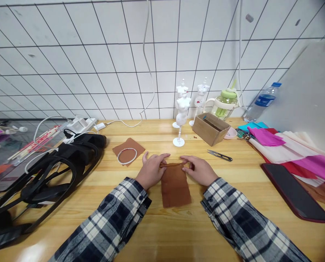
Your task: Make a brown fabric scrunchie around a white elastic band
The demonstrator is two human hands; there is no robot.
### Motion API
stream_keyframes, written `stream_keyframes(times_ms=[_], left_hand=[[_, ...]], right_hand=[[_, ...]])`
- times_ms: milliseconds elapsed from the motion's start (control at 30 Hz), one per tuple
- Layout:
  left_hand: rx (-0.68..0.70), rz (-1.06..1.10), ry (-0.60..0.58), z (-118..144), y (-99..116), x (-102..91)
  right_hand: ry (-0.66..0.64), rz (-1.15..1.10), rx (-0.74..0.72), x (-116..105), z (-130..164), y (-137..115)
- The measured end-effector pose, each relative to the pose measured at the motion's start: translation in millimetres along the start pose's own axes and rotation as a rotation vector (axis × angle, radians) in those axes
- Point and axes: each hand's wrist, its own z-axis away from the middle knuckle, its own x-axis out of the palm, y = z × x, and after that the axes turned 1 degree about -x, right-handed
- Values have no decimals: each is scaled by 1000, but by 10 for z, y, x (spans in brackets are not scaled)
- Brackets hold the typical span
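A rectangular piece of brown cloth (176,187) lies on the wooden table between my hands, its far edge folded over in a narrow strip. My left hand (152,168) pinches the left end of that folded edge between thumb and fingers. At the opposite end, my right hand (199,169) grips the fold's right corner, its thumb below and index finger above. Left of my hands lies a second brown cloth square (133,142), with a thin white ring (127,156) resting on it. Thread snips (219,155) lie to the right, apart from my right hand.
Small white mannequins (183,112) stand behind my hands, near a cardboard box (211,128) and a green-lidded jug (225,103). Coloured fabrics (288,145) and a phone (296,193) lie at right. A black strapped device (69,171) and cables occupy the left.
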Motion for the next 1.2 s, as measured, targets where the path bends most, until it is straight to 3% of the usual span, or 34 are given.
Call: stream_keyframes(times_ms=[233,633,867,1200], left_hand=[[28,-42,18,3,-6,-19],[199,-244,106,25,166,-98],[238,-184,21,-6,103,-43],[362,-398,-68,22,145,-107]], right_hand=[[22,77,59,42,-17,-34],[-13,205,-13,9,5,-48],[-74,321,-30,-54,15,-128],[-185,511,-128,-151,75,-209]])
